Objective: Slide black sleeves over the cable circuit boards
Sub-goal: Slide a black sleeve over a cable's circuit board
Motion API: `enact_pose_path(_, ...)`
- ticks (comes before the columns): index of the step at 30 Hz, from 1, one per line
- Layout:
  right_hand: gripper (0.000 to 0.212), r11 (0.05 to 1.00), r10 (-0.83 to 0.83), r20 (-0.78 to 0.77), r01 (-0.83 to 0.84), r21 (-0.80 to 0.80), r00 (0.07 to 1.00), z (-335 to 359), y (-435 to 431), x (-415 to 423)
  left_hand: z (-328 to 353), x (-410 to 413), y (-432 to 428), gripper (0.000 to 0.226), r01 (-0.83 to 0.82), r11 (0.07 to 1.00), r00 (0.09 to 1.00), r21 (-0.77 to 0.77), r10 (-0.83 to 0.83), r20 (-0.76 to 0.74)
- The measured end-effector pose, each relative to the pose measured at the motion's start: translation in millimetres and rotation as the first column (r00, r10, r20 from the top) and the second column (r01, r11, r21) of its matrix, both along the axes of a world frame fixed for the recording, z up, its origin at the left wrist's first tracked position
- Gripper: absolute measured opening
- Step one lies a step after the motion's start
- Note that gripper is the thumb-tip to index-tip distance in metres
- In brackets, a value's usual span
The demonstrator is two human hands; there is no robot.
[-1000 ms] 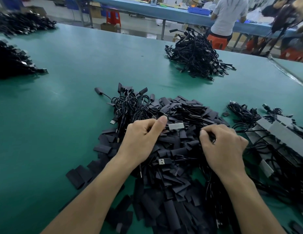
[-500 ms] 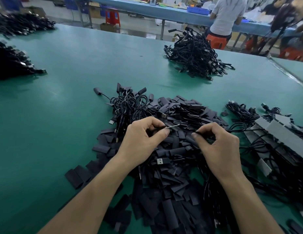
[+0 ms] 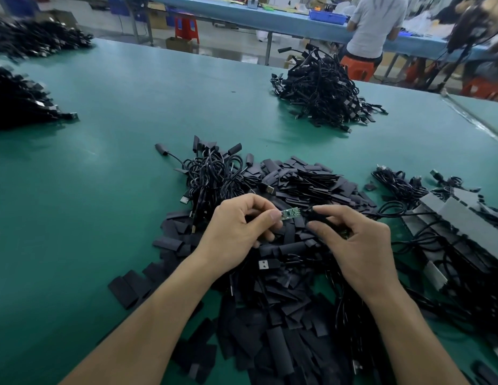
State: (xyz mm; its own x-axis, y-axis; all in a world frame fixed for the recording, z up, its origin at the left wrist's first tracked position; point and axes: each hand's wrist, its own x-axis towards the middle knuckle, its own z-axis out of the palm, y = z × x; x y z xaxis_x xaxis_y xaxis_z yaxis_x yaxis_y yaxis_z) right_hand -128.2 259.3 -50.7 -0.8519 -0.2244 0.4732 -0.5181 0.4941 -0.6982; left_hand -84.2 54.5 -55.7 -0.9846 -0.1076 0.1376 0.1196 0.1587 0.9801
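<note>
Over a green bench (image 3: 103,190), the left hand (image 3: 236,234) pinches a small green circuit board (image 3: 290,213) between thumb and forefinger, its free end pointing right. The right hand (image 3: 359,245) pinches a black sleeve (image 3: 320,216) (partly hidden) just beside it, above a heap of loose sleeves (image 3: 270,315).

The sleeve heap (image 3: 286,262) fills the mat's (image 3: 109,190) near middle, with both hands over it. Left of the heap the mat lies bare out to a far cable pile (image 3: 17,101), an open lane. Beyond the heap runs a clear strip before another pile (image 3: 323,90). Just right of the heap, tangled cables and grey strips (image 3: 450,218) block passage
</note>
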Motion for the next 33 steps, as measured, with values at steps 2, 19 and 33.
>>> enact_pose_path(2, 0.033, 0.999, 0.05, 0.028, -0.05, -0.001, 0.998, 0.9, -0.5, 0.6, -0.8, -0.4, -0.7, 0.006, 0.009, 1.0, 1.0, -0.015, -0.009, 0.001)
enact_pose_path(19, 0.031, 0.995, 0.103, 0.048, -0.102, -0.017, 0.994, 6.1, -1.4, 2.9, -2.1, 0.5, -3.3, 0.01, -0.01, 0.999, 1.0, -0.04, 0.009, -0.007)
enact_pose_path(33, 0.022, 0.922, 0.211, 0.229, -0.116, -0.369, 0.95, 10.3, 0.0, 0.0, 3.9, 2.6, -3.5, 0.012, 0.065, 0.995, 0.997, 0.074, -0.062, -0.043)
